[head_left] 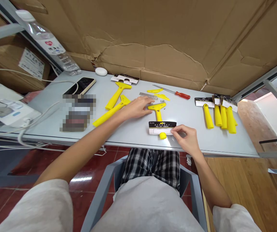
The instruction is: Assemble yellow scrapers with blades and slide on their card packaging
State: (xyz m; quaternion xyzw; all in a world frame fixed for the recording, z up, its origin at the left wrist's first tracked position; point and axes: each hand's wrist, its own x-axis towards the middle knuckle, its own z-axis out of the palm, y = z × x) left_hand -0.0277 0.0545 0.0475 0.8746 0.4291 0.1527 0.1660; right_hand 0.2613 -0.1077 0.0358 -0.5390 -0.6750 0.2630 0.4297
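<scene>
A yellow scraper handle [158, 112] lies in front of me, its wide head pointing away. A black-and-white header card [161, 126] is around its lower part, and the yellow butt shows below the card. My right hand [187, 138] pinches the card's right edge between thumb and fingers. My left hand [138, 108] is beside the scraper head, fingers apart, with its fingertips close to the metal blades [148, 95]; whether they touch is unclear. Small screws [162, 101] lie just above the head. Two yellow clamp pieces [155, 91] are behind the blades.
A red-handled screwdriver [182, 95] lies at the back. Two bare yellow handles [114, 96] lie left, near loose cards [125, 79]. Several carded handles [223, 117] are at the right. A phone [81, 86], white cables, and a water bottle [52, 46] stand left. Cardboard [177, 64] backs the table.
</scene>
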